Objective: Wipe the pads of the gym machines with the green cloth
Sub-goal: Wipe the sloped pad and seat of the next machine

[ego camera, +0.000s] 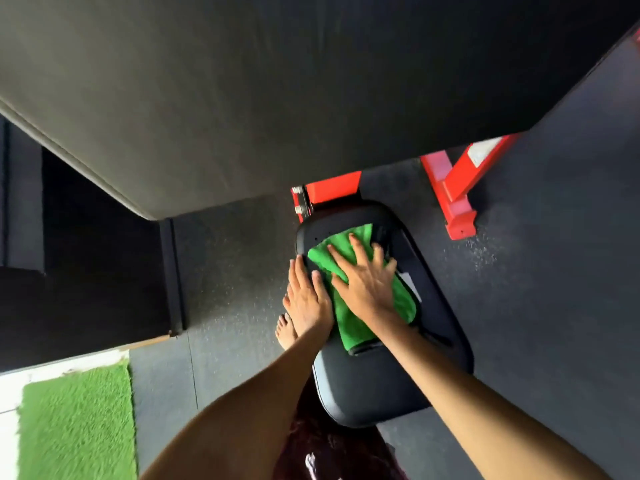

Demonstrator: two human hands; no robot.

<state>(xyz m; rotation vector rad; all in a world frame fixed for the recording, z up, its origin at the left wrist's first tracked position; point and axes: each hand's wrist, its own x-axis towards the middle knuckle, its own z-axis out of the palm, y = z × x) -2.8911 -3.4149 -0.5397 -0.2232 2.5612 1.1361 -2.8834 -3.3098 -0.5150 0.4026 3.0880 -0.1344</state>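
Right hand [367, 289] presses flat, fingers spread, on the green cloth [349, 323]; left hand [306, 299] open, steadying the seat pad [381, 382] — long overlapping strokes would cover it.

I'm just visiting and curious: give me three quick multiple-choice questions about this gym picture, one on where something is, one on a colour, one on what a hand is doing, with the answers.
1. Where does the green cloth lie?
A. on the floor
B. on the black seat pad
C. on the grass mat

2. What colour is the machine frame beyond the pad?
A. red
B. yellow
C. blue

3. What is the right hand doing?
A. hanging idle at the side
B. gripping the frame
C. pressing flat on the cloth, fingers spread

Answers: 1 B, the cloth is spread over the pad's top; 2 A, its bars and foot are bright red; 3 C, the palm lies on the cloth with straight fingers, while the left hand rests at the pad's edge.
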